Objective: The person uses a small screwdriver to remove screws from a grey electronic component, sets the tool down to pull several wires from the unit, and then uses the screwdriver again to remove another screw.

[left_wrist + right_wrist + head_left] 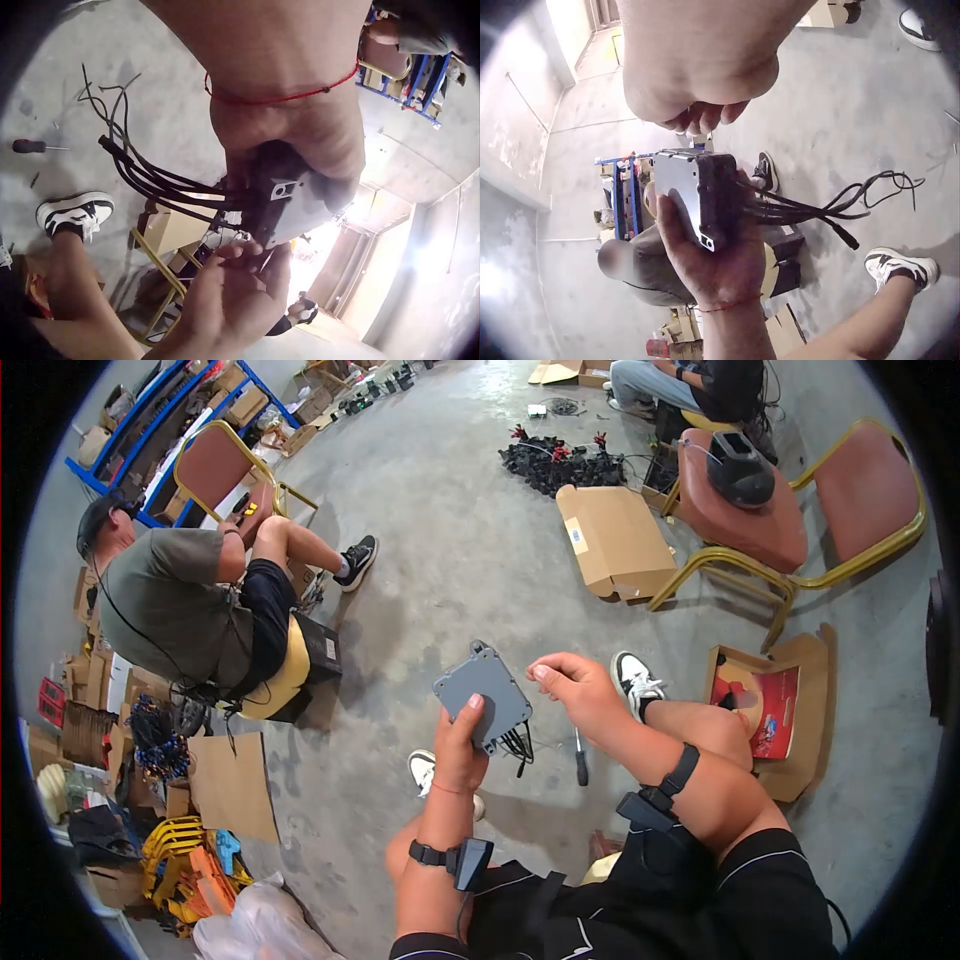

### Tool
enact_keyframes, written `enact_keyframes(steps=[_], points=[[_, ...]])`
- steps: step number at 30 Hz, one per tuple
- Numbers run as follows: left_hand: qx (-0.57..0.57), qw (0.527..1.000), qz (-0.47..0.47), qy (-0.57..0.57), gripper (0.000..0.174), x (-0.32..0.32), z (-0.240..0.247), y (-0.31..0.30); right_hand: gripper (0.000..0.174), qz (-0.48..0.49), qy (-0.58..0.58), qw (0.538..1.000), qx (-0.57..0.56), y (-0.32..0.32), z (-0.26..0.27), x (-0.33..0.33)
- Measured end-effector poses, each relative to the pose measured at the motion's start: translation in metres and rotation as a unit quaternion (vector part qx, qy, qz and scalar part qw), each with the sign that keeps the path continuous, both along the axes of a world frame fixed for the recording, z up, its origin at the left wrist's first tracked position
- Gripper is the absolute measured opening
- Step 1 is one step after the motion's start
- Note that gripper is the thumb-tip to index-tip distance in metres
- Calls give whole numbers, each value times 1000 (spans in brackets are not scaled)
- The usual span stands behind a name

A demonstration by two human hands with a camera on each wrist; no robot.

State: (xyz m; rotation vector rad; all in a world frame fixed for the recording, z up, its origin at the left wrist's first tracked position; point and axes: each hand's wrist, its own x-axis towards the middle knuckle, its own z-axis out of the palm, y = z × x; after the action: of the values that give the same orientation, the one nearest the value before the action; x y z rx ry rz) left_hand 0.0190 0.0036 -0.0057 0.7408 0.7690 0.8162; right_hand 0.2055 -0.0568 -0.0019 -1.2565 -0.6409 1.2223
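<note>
A flat grey box (492,698) with screws around its rim is gripped in the left hand (460,755), the thumb lying on its broad face. Several black cables (802,212) hang from one side, one ending in a round plug, others in thin loose wires. In the left wrist view a metal tab (282,190) shows on the box. The right hand (580,690) is just to the right of the box, apart from it in the head view, fingers curled and thumb close to the forefinger. Whether something tiny sits between those fingertips cannot be made out.
A screwdriver (581,760) lies on the floor beyond the knees. At right are an open carton (812,730), a flattened box (615,545) and chairs (745,520). A seated person (185,600) is at left, near cardboard (235,785) and a blue shelf (150,450).
</note>
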Motion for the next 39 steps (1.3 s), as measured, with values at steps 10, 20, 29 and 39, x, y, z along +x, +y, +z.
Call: enact_keyframes(steps=[10, 20, 29, 39], points=[[14, 999, -25, 35, 58, 2, 3, -3, 18, -14, -152, 986, 64, 1, 12, 3], [38, 996, -39, 77, 55, 9, 10, -8, 13, -33, -144, 987, 67, 0, 12, 2], [39, 996, -40, 66, 55, 7, 8, -6, 14, -26, -18, 994, 106, 2, 7, 9], [22, 998, -31, 55, 49, 7, 8, -6, 20, 5, -97, 993, 73, 2, 13, 9]])
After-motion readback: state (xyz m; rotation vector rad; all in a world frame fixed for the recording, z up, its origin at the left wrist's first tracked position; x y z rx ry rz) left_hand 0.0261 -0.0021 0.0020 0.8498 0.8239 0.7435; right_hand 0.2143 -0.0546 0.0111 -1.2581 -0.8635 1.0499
